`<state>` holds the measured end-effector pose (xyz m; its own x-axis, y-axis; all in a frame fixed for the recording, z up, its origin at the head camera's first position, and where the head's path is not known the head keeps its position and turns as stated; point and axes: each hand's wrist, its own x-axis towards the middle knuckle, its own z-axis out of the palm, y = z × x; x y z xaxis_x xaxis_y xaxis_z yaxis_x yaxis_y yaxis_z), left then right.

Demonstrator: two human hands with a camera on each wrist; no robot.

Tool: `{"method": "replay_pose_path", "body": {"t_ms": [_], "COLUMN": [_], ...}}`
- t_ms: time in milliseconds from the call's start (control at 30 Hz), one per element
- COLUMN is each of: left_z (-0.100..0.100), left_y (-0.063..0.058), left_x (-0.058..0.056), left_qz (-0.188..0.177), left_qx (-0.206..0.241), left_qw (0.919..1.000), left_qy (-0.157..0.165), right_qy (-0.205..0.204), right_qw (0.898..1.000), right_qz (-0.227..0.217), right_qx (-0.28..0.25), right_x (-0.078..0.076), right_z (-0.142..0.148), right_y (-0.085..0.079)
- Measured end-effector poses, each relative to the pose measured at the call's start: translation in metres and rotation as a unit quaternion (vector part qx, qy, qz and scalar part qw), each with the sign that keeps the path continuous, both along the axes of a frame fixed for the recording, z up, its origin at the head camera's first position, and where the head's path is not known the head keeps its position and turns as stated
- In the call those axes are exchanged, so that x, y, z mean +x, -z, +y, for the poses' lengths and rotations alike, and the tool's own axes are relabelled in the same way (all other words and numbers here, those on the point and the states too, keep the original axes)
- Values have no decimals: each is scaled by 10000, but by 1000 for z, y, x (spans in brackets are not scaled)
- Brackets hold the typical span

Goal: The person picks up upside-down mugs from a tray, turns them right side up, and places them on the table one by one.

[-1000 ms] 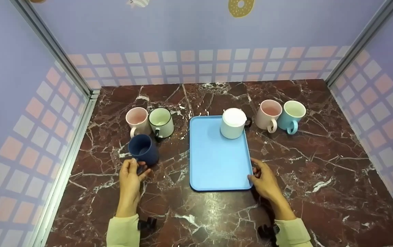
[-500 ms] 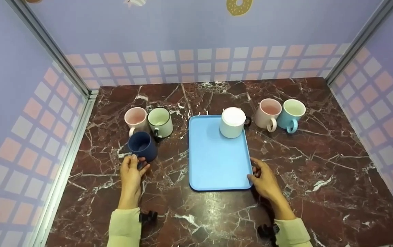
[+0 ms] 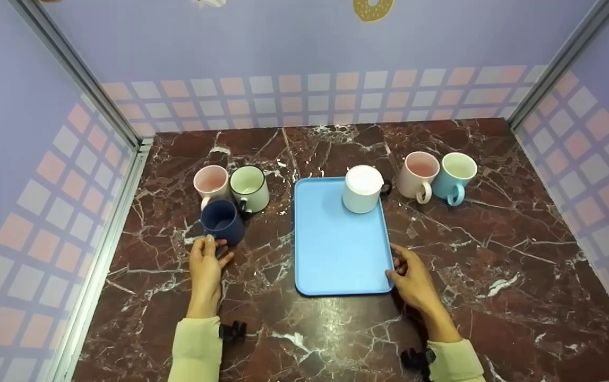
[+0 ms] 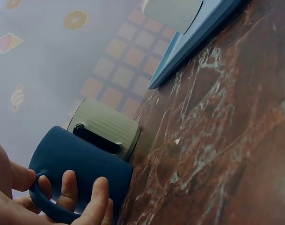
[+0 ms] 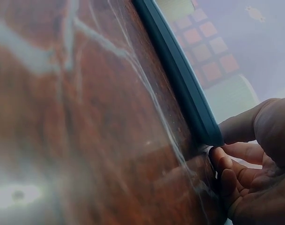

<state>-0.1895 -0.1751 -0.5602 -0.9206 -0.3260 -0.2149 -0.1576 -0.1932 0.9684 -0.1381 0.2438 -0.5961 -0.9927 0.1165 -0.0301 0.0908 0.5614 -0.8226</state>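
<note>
My left hand [image 3: 206,268] grips the handle of a navy blue mug [image 3: 224,225], thumb on top and fingers curled through the loop [image 4: 51,211]. The mug stands upright on the left, close in front of a pink mug [image 3: 212,182] and a pale green mug with a black rim and handle [image 3: 251,190]. On the right, my right hand [image 3: 413,278] pinches the near right edge of a light blue tray [image 3: 341,249], thumb at the rim and fingers curled low beside it. A white mug [image 3: 362,191] with a black handle sits on the tray's far right corner.
Beyond the tray to the right, a second pink mug [image 3: 418,175] stands beside a light blue mug [image 3: 454,179], handles facing me. The marbled dark red table [image 3: 304,339] is bounded by patterned walls [image 3: 304,48] at the back and both sides.
My left hand has pushed forward slightly with the navy mug, bringing it nearer the pink and green mugs. The right hand and tray have kept their place.
</note>
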Motion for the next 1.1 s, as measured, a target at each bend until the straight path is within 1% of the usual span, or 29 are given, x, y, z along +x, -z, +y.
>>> {"method": "replay_pose_path", "body": {"t_ms": [233,400,600,833,900,967,1033,1100], "left_z": [-3,-5,-7,-8,-9,-9,-8,-5], "left_y": [-2,-1,-1,-1,-1,0,0,-1], "left_x": [-4,-7,-9,-12,-12,-11,-9,-5], "left_qz": [-205,-259,-321,-317,-346,-387,-371,-346], "left_qx": [-302,-540,-956,-1396,-1482,-1572,-1691,-1961], "left_qw": [9991,9977,9938,9883,9870,9859,9845,9800], "left_qy": [237,333,478,529,513,427,273,22], "right_qy": [-12,-23,29,14,-16,-48,-92,-146], "right_qw": [10000,10000,10000,10000,10000,10000,9999,9998], "right_qz": [39,-14,-26,-35,-34,-39,-51,-85], "right_qx": [38,48,1,20,32,41,11,-50], "right_x": [1,2,2,2,1,1,1,0], "right_z": [1,1,1,1,1,1,1,2], "right_y": [-2,-2,-2,0,0,0,0,-2]}}
